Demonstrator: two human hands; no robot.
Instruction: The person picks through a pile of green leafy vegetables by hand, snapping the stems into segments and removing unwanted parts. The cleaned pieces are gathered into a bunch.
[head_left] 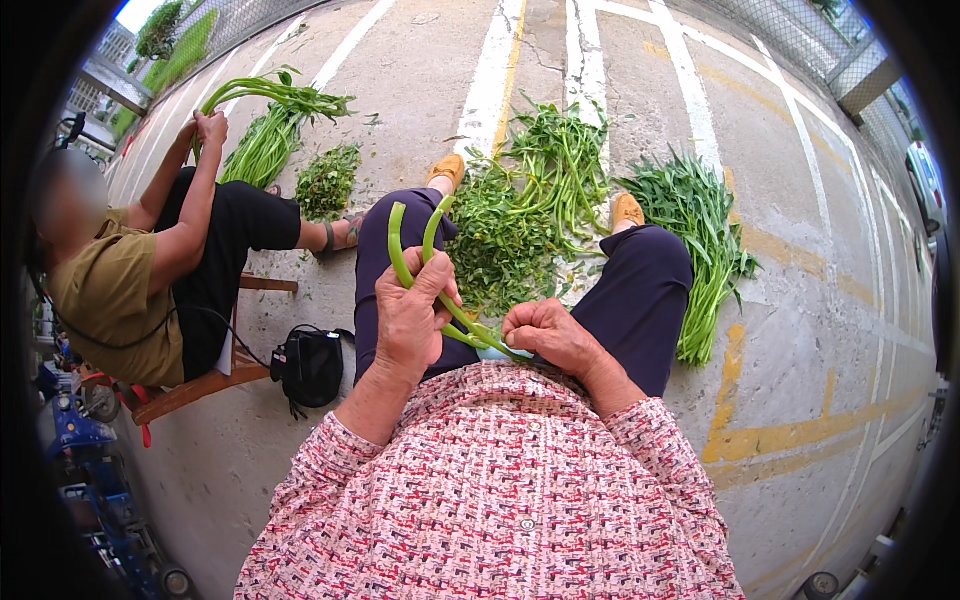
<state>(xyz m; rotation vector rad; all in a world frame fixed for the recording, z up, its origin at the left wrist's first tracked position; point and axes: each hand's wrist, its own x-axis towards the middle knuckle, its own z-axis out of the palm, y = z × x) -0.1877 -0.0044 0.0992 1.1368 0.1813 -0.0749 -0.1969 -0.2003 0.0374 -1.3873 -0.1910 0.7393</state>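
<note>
The left hand [410,312] was clamped on a few green stems [397,232], thumb pressed over them. Two stem tops rose above the fist, one bent inward, and the lower ends slanted down to the right, over the wearer's lap. There the right hand [553,335] sat at the lower ends, fingers curled in; whether they pinched the stems, I could not tell.

On the ground between the wearer's spread legs lay a leafy heap [500,245], with longer stalks [575,170] at its far right side. A shoe [448,172] stood at the heap's far left, another [627,210] to its right. Beyond the right knee lay a large bunch [698,240], its leaves far and its bare stalks near.

To the left, a seated co-worker [120,290] held up a long bunch [265,92] in both hands; more stalks [263,148] and a small heap [330,180] lay near that person's feet. A black bag [308,368] rested on the ground between the two people.
</note>
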